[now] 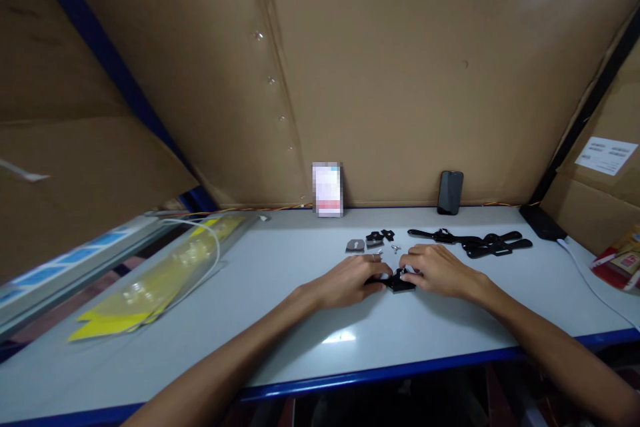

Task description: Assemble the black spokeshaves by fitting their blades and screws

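Over the middle of the table, my left hand (353, 280) has its fingers closed around the left part of a black spokeshave (401, 282). My right hand (443, 270) pinches at the middle of the same tool from the other side; its fingers hide much of it. Just beyond lie two grey slotted blades (355, 246), small black cap plates (387, 235) and small silver screws (395, 249). More black spokeshave bodies (475, 241) lie overlapping beyond my right hand.
A cardboard wall (390, 80) rises behind the white table (280, 340). Against it lean a phone (451, 192) and a blurred-out screen (328, 190). At left are a yellow-and-clear plastic packet (165, 280) and a white cable (218, 247). A black flat device (541, 222) sits far right.
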A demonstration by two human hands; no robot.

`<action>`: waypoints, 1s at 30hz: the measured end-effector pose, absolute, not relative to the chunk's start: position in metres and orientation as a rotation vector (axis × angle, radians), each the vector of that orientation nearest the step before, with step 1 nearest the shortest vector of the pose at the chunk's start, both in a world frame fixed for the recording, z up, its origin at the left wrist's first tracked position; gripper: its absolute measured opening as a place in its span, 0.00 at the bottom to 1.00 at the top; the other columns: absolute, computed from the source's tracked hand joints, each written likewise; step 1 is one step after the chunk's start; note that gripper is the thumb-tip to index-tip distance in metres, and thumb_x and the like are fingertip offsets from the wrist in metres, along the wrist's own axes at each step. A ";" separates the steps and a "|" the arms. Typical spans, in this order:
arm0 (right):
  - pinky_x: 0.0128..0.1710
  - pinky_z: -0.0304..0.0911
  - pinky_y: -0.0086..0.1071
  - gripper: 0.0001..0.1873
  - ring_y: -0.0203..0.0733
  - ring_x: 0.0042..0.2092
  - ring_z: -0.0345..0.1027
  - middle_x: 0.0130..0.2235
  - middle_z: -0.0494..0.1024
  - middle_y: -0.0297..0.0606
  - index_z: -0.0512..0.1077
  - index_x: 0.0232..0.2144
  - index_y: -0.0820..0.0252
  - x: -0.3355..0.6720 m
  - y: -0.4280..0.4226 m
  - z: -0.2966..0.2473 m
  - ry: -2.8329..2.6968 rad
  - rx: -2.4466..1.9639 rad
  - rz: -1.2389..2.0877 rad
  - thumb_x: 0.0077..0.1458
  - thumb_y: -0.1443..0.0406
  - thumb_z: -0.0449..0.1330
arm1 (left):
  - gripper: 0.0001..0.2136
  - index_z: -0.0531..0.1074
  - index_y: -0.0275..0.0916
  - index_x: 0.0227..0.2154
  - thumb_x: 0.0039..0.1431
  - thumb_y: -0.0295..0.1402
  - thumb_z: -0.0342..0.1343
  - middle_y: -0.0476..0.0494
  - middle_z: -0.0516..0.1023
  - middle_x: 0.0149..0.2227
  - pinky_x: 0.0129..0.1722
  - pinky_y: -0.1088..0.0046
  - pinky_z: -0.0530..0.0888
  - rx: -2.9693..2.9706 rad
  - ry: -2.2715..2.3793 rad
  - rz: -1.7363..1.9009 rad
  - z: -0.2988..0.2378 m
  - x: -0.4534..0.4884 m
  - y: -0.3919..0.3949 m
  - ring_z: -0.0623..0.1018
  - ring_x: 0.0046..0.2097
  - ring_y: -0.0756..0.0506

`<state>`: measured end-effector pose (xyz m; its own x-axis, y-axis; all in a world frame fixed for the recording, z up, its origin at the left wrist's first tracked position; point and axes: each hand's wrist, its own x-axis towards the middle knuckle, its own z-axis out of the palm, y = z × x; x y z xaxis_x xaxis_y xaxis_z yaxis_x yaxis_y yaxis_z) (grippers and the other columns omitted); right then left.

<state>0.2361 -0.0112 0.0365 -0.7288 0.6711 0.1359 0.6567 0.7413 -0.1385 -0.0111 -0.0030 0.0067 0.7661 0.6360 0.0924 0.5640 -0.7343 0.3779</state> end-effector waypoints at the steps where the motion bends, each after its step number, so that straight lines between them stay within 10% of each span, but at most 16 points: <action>1: 0.33 0.47 0.32 0.04 0.39 0.35 0.64 0.34 0.75 0.37 0.77 0.37 0.59 0.236 -0.010 0.034 -2.766 -1.052 0.096 0.64 0.65 0.62 | 0.13 0.76 0.41 0.51 0.65 0.30 0.54 0.39 0.79 0.46 0.48 0.61 0.73 2.639 0.924 0.309 0.007 -0.011 -0.003 0.79 0.47 0.39; 30: 0.34 0.60 0.37 0.14 0.48 0.41 0.72 0.43 0.78 0.49 0.70 0.46 0.64 0.216 -0.017 0.001 -2.847 -1.183 -0.493 0.73 0.66 0.45 | 0.11 0.77 0.40 0.46 0.64 0.27 0.54 0.39 0.78 0.43 0.46 0.63 0.73 2.681 0.936 0.377 0.003 -0.015 0.002 0.78 0.44 0.40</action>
<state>0.2164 -0.0168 0.0007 -0.7129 0.6876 0.1375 0.6938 0.6632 0.2805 -0.0154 0.0019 0.0033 0.7566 0.6359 0.1521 0.5641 -0.7525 0.3399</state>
